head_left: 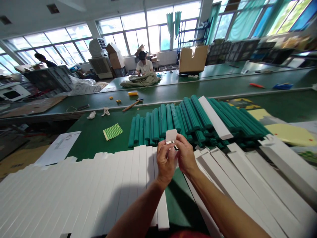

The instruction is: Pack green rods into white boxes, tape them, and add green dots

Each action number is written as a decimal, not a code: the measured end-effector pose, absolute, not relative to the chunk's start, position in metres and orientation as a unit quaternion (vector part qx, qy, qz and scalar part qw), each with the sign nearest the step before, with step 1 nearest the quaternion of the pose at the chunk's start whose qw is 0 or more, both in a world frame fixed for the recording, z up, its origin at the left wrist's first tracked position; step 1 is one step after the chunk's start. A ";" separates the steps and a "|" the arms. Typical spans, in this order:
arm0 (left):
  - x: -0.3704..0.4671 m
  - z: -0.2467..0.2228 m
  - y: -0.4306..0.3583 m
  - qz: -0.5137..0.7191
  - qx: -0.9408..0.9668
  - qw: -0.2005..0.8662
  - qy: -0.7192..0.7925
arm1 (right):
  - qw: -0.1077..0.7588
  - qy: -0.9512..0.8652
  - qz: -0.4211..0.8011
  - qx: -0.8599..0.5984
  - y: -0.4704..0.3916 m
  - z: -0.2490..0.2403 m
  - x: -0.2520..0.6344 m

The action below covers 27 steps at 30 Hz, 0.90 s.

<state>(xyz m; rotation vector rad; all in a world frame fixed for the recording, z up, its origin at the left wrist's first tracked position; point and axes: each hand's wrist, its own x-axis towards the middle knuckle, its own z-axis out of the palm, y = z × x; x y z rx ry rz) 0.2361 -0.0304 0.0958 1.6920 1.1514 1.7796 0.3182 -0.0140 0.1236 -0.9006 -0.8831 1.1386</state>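
Both hands meet in front of me at the end of a white cardboard box [171, 135], whose flap stands up. My left hand [165, 162] is closed on the box's left side, its thumb and fingers by the opening. On the right side, my right hand [185, 154] grips near the same opening. Most of the box's body is hidden behind my hands. To the left lies a long row of narrow white boxes [99, 185] side by side. More long white boxes [237, 185] are spread at the right. Behind my hands are stacked green ribbed rolls [163, 120].
One white box [215, 119] lies across the rolls. A sheet of green stickers [113, 132], a paper sheet [59, 147] and a hammer [131, 105] lie farther off. Yellow pieces [289, 134] are at the right. A person [145, 66] sits across the tables near a large carton [193, 59].
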 end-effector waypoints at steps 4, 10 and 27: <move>0.237 0.101 -0.030 0.661 0.562 0.250 0.430 | 0.676 -0.376 0.501 -0.388 -0.013 0.125 0.311; 0.214 0.106 -0.024 0.575 0.701 0.129 0.402 | 0.712 -0.382 0.470 -0.356 -0.011 0.117 0.310; 0.177 0.147 -0.024 0.375 0.849 0.047 0.369 | 0.511 -0.663 0.280 -0.470 -0.037 0.088 0.316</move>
